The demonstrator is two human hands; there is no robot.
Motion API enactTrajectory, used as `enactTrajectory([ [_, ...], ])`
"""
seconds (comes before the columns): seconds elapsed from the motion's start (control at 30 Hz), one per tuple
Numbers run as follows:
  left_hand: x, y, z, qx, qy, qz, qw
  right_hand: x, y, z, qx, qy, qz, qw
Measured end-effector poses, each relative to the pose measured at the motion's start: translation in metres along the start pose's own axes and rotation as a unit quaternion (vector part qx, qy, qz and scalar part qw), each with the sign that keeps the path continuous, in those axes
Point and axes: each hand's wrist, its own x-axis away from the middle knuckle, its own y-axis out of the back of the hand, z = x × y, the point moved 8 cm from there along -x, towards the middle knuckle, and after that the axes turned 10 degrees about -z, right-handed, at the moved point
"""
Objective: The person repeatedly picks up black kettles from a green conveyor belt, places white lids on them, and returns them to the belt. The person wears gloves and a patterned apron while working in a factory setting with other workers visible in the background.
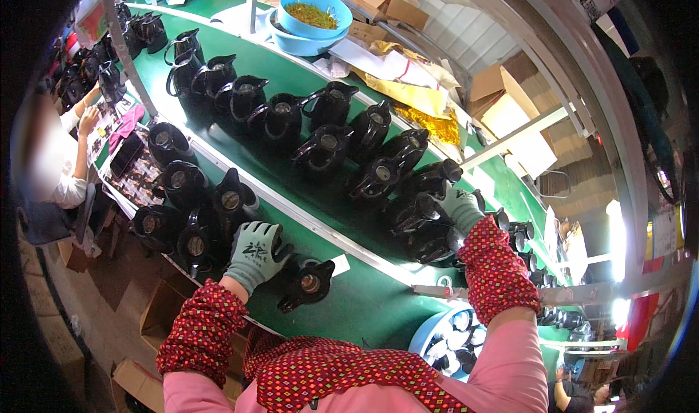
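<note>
Head view: pale knit-gloved left hand (pixel 255 256), fingers curled beside glossy black spouted jug (pixel 309 285) on smooth green worktop (pixel 368 307); right hand (pixel 460 208), fingers bent over second jug (pixel 417 215) in row; grip of either, cannot tell.

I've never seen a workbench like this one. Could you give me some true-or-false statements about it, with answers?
1. The left hand and the right hand both wear gloves. True.
2. Black jugs are on both sides of the pale rail. True.
3. Both hands are on the near side of the rail. False: the right hand is at jugs beyond it.
4. The bench top is red. False: the bench top is green.
</note>
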Motion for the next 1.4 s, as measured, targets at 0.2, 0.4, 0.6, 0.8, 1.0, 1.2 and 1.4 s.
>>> enactTrajectory([
  [0.2,-0.003,0.001,0.000,0.006,0.001,-0.003,1.000,0.011,-0.010,0.015,0.042,0.162,-0.029,0.985],
  [0.4,0.000,-0.009,0.005,0.006,0.046,0.076,0.996,0.006,0.007,0.015,0.050,0.105,-0.043,0.992],
  [0.6,0.000,-0.008,0.004,0.007,0.025,0.069,0.997,0.006,-0.002,0.013,0.049,0.025,0.023,0.998],
  [0.8,0.000,-0.002,0.000,-0.003,0.009,0.040,0.999,0.014,-0.004,0.022,0.063,0.170,-0.048,0.982],
  [1.0,-0.048,0.006,-0.047,0.036,0.015,0.048,0.998,0.002,-0.026,0.004,-0.032,0.077,0.011,0.996],
  [1.2,-0.110,-0.091,-0.169,0.122,-0.060,0.203,0.970,0.025,-0.002,0.031,0.069,0.204,-0.050,0.975],
  [1.4,-0.145,-0.196,-0.204,0.102,0.016,0.286,0.953,0.023,-0.016,0.014,-0.036,0.055,0.021,0.998],
])
